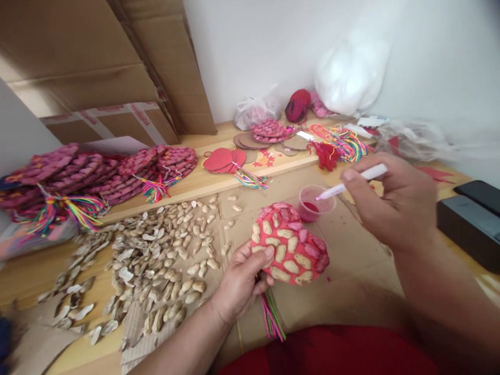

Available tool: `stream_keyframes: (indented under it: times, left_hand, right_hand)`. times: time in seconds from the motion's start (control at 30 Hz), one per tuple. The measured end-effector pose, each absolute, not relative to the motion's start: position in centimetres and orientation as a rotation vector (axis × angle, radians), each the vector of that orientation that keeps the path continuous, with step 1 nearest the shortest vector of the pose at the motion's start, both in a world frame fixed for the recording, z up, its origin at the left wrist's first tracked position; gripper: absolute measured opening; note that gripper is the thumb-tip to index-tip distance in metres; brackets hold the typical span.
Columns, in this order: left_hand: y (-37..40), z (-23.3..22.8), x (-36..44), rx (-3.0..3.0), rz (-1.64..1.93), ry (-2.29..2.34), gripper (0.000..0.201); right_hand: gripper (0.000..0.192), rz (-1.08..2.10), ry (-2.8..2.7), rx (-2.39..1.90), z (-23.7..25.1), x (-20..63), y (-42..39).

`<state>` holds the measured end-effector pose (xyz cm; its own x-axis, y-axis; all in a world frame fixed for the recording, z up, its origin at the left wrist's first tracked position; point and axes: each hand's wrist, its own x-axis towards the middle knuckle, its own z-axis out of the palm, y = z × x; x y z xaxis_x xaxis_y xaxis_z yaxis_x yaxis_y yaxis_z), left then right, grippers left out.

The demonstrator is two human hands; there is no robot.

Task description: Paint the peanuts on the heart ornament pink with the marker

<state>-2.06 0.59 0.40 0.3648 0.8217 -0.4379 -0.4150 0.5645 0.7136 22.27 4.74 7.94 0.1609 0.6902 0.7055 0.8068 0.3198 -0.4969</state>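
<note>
My left hand (pixel 248 271) grips a round red disc (pixel 269 249) by its lower left edge, thumb on top. Peanut shells are stuck all over its face; those along the top and right edge are coloured pink, the others are bare tan. Pink and green strings (pixel 272 315) hang below it. In my right hand (pixel 398 200) is a white marker-like pen (pixel 351 180), pinched between thumb and fingers. Its pink tip points down into a small clear plastic cup (pixel 330 207) with dark pink liquid (pixel 311 206) inside, just beyond the disc.
Loose peanut shells (pixel 175 250) cover the left of the cardboard-topped table. Finished pink discs with tassels (pixel 82 174) are stacked on a wooden ledge, with plain red discs (pixel 222 160) and colourful strings (pixel 347 143) further right. A black box (pixel 466 224) stands at the right.
</note>
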Motion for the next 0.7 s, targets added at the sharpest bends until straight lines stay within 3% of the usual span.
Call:
stream_keyframes:
  times: [0.7]
  left_hand:
    - [0.4,0.5,-2.0,0.575,0.819,0.938,0.044]
  right_hand:
    - [0.023,-0.271,-1.911,-1.608,6.0,22.6,6.1]
